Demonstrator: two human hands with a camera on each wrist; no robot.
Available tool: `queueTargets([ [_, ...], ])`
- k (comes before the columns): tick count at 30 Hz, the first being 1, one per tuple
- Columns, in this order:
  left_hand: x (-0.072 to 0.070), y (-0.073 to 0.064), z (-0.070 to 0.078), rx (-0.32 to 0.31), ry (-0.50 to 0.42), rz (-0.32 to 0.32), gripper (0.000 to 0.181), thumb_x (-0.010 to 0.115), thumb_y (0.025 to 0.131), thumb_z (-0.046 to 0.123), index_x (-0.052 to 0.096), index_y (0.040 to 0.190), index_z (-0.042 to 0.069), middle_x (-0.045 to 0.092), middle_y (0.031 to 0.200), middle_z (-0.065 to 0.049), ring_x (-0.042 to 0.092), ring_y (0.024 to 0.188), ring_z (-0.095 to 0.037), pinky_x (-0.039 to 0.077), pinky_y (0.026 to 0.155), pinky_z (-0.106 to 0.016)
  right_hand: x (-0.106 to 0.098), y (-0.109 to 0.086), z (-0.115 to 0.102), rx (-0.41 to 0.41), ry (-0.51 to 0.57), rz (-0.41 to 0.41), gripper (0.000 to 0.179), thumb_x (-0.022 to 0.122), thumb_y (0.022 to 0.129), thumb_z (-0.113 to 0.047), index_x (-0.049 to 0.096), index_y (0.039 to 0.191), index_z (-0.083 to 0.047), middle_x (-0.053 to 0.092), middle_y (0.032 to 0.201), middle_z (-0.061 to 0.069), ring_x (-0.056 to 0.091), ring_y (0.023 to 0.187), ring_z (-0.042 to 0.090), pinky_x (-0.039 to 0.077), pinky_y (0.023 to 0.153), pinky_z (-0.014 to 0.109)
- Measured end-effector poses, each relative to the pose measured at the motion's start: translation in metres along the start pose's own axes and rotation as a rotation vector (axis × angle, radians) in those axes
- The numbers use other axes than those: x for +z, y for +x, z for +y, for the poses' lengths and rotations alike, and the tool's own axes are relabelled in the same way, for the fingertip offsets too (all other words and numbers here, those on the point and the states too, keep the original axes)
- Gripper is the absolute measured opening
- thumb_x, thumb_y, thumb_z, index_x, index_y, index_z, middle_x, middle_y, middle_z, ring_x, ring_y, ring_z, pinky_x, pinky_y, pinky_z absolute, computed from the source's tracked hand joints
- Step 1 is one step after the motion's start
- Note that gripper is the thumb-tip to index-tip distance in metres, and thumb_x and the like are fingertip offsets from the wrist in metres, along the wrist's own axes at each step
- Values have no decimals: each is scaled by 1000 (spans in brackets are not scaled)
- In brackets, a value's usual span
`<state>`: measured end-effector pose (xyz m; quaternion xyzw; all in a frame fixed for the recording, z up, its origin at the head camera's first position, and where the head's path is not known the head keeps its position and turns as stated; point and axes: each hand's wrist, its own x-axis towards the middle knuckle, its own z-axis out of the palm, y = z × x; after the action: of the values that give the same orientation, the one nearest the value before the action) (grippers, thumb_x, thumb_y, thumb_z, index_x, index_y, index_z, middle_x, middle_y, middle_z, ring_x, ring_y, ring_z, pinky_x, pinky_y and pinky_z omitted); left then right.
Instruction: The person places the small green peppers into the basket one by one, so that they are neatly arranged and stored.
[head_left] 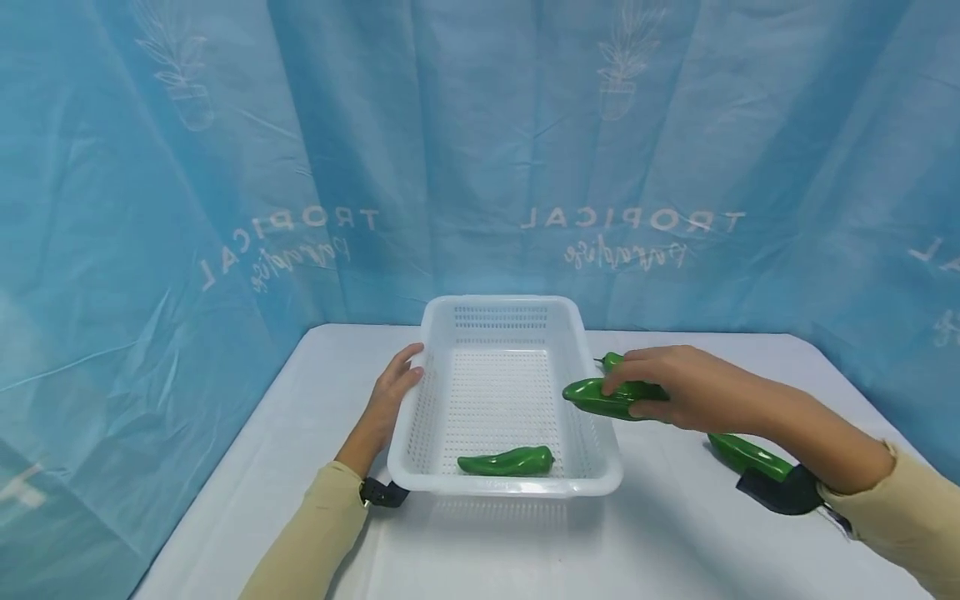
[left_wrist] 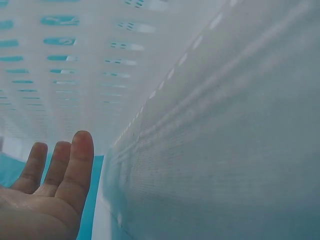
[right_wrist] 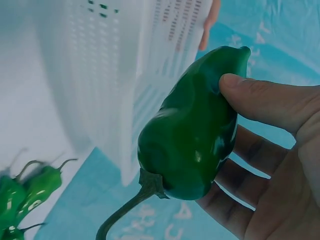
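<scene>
In the head view a white perforated plastic basket [head_left: 495, 486] is in the middle of the table. A long green pepper [head_left: 510, 462] lies inside, along its near wall. My left hand [head_left: 386, 396] is at the basket's left rim, and the left wrist view shows its fingers [left_wrist: 75, 175] straight beside the perforated plastic. Over the basket's right rim my right hand [head_left: 690, 383] holds a glossy green pepper [head_left: 607, 398] between thumb and fingers. In the right wrist view this pepper [right_wrist: 190, 135] has its curved stem hanging down toward the lower left.
Another green pepper [head_left: 611, 360] shows partly behind my right hand. Farther right, a green pepper [head_left: 746, 457] lies under the right forearm, partly covered by the black wrist strap [head_left: 783, 490]. Blue printed curtains [head_left: 480, 167] enclose the white table [head_left: 675, 533] at the back and sides.
</scene>
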<state>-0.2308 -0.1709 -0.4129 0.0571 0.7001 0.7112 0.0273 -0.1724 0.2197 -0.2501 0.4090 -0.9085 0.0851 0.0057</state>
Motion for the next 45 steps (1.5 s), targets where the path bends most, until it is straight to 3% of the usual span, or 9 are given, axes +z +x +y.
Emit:
queueTargets([
  [9, 2, -1, 1, -11, -8, 17, 48, 47, 102, 31, 35, 148, 33, 45, 150, -9, 57, 124, -38, 60, 90, -44, 6, 46, -16, -104, 57, -116, 30, 75, 86, -10, 69, 110, -27, 69, 107, -11, 63, 93, 6, 56, 74, 28],
  [15, 1, -1, 2, -20, 12, 14, 48, 47, 102, 34, 34, 148, 36, 46, 150, -9, 57, 125, -41, 61, 89, -46, 13, 69, -25, -89, 78, -176, 29, 75, 87, -11, 69, 111, -27, 70, 108, -9, 63, 93, 6, 58, 80, 31],
  [28, 3, 0, 5, -35, 7, 20, 49, 48, 102, 34, 33, 149, 35, 45, 150, -9, 57, 127, -42, 60, 92, -47, 25, 97, -38, -136, 169, -230, 42, 73, 89, -11, 63, 128, -23, 70, 122, -5, 65, 105, 10, 59, 91, 32],
  [34, 2, 0, 3, -43, -35, 14, 48, 48, 103, 33, 33, 149, 35, 45, 150, -9, 57, 127, -42, 60, 92, -48, 33, 107, -44, -144, 154, -257, 43, 75, 88, -13, 64, 128, -24, 70, 121, -7, 66, 103, 8, 58, 91, 31],
  [45, 0, 0, 4, -30, -30, 7, 48, 47, 103, 33, 33, 149, 34, 46, 149, -10, 56, 128, -42, 60, 92, -48, 44, 121, -49, -164, 151, -263, 42, 76, 87, -14, 65, 126, -25, 72, 116, -6, 66, 98, 7, 59, 91, 31],
])
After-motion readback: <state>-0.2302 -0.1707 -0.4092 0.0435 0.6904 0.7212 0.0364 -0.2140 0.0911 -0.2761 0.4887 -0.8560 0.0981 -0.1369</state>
